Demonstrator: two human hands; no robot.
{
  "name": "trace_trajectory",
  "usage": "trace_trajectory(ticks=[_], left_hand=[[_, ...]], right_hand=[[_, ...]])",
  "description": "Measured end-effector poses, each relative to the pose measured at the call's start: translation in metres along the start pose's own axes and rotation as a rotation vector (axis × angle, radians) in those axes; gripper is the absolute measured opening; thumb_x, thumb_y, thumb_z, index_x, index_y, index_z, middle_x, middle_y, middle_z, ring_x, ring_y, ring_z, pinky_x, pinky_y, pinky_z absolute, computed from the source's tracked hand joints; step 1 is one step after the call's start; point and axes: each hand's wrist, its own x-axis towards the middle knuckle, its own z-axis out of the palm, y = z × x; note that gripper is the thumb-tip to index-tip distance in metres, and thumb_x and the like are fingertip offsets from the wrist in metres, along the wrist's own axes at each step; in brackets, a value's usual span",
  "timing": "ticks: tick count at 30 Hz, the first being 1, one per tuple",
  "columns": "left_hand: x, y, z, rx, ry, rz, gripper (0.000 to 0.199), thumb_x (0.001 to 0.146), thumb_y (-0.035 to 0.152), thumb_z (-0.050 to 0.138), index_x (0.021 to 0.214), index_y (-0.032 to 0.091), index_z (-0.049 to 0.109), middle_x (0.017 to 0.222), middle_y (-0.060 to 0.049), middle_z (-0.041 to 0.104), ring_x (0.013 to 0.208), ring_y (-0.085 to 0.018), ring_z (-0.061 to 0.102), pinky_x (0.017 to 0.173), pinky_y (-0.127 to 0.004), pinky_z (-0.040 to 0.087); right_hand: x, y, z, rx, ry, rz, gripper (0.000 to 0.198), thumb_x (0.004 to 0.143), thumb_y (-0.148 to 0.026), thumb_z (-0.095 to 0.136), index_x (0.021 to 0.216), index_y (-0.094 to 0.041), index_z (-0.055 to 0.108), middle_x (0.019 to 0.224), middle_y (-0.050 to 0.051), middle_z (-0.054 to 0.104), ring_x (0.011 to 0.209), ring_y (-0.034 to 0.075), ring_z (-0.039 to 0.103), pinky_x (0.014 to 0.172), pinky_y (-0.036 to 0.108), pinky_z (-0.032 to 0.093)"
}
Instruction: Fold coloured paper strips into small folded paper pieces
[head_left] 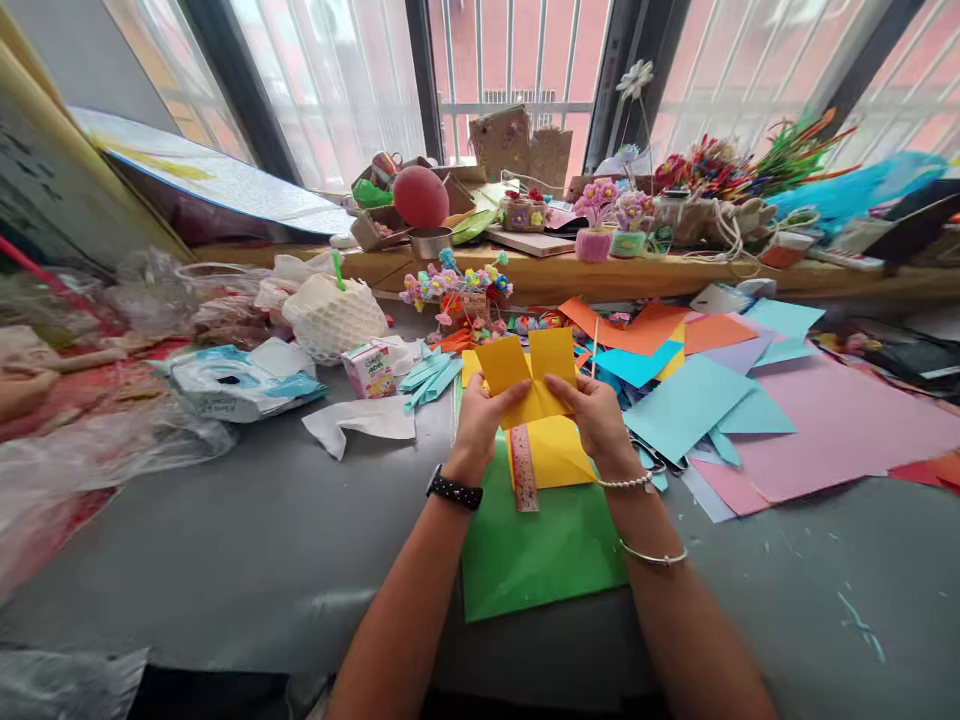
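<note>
Both hands hold a piece of yellow paper in front of me, with a gap or slit running down from its top edge between two upright flaps. My left hand pinches the left flap, thumb on the near face. On the right part, my right hand pinches in the same way. Below them another yellow sheet lies on a green sheet. A pink patterned ruler-like strip rests across the yellow and green sheets.
To the right are blue paper sheets and a large pink sheet. A wipes pack, a small pink-white box and a tissue lie left. Crafted flowers stand behind. Another person's hand shows at far left.
</note>
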Motion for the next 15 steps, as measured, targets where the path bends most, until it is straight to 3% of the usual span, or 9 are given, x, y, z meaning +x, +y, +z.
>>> trace_trajectory(ticks=[7,15], left_hand=[[-0.0003,0.0007,-0.0028,0.049,0.017,0.002,0.051,0.051,0.025,0.072,0.094,0.014,0.045,0.096,-0.011,0.061,0.08,-0.02,0.06,0.074,-0.036,0.047],[-0.0013,-0.0001,0.0016,0.016,0.029,0.003,0.053,0.049,0.026,0.073,0.094,0.013,0.047,0.093,-0.011,0.063,0.078,-0.02,0.061,0.074,-0.036,0.047]], right_hand=[[0.0035,0.0013,-0.004,-0.14,0.014,-0.045,0.03,0.054,-0.033,0.07,0.075,-0.012,0.064,0.07,0.004,0.064,0.061,0.014,0.058,0.057,0.026,0.046],[0.0007,-0.0005,0.0013,-0.057,0.062,-0.013,0.029,0.053,-0.032,0.07,0.074,-0.013,0.064,0.073,0.004,0.065,0.061,0.013,0.059,0.056,0.026,0.047]])
